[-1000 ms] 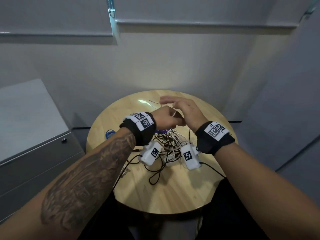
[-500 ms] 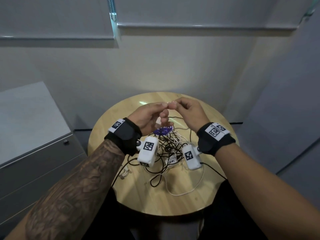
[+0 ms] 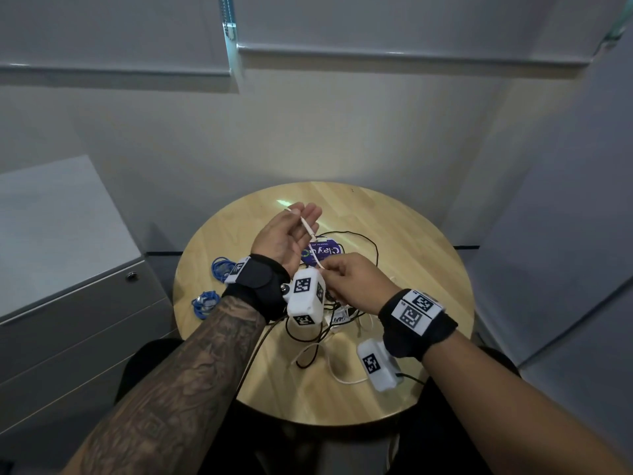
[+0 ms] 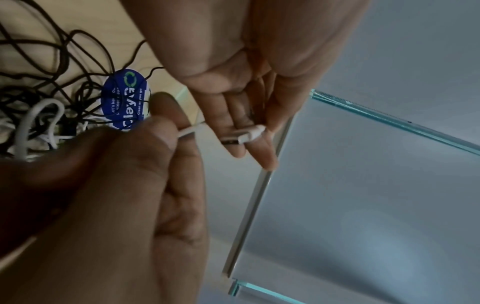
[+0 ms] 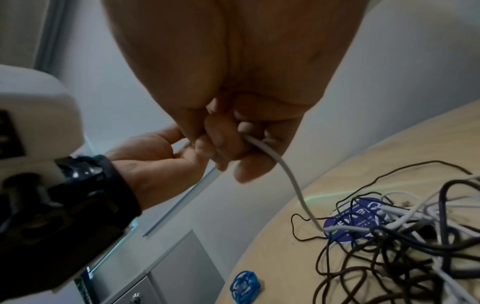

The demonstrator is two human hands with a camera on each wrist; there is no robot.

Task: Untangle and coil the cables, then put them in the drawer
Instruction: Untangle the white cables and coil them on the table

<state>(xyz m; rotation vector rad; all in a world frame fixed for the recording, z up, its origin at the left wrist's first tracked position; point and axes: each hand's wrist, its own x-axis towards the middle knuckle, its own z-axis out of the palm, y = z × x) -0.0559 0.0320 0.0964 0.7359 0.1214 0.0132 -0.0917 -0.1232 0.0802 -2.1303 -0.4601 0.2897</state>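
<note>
My left hand (image 3: 291,231) is raised palm up over the round wooden table (image 3: 428,269), fingers straight. A white cable's connector (image 3: 307,227) lies across those fingers (image 4: 249,134). My right hand (image 3: 352,282) is nearer to me and pinches the same white cable (image 5: 272,156) between thumb and fingers. From there the cable hangs down into a tangle of black and white cables (image 3: 329,313) on the table (image 5: 402,236). The drawer cabinet (image 3: 68,303) stands to the left, its drawers closed.
A blue oval label (image 3: 323,253) lies under the tangle. Two small blue coiled cables (image 3: 221,269) (image 3: 205,301) sit at the table's left edge. The cabinet has a lock (image 3: 131,276) at its top right. Walls close in behind and to the right.
The hands met fingertip to fingertip over the tangle before. Now my left hand has turned palm up and opened, and my right hand has slid back along the white cable towards me.
</note>
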